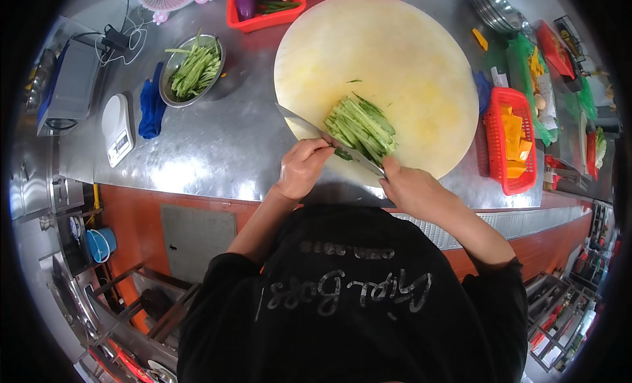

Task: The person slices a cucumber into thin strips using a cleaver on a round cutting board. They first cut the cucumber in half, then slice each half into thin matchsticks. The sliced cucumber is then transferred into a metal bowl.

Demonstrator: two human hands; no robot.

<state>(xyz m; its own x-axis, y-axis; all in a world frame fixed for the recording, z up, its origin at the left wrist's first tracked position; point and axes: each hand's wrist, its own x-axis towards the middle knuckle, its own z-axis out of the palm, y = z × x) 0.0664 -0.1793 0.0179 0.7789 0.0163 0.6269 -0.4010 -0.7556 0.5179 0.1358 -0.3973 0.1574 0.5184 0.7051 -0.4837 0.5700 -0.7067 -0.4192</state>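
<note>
A knife (300, 123) with a wide metal blade lies slantwise over the near edge of the round white cutting board (316, 42). Its handle end is in my right hand (412, 185). My left hand (303, 168) is on the near side of the blade, its fingertips pinched on a small dark green vegetable piece (343, 154). Beyond the blade, a pile of cut green vegetable strips (363, 123), seemingly cucumber, rests on the board. A small green scrap (354, 80) lies farther up the board.
On the steel table (237, 131) are a metal bowl (164, 89) of green strips, a blue cloth (152, 106) and a white kitchen scale (117, 121) at left. A red basket (496, 141) with orange pieces stands at right, a red tray (269, 22) with eggplant at the back.
</note>
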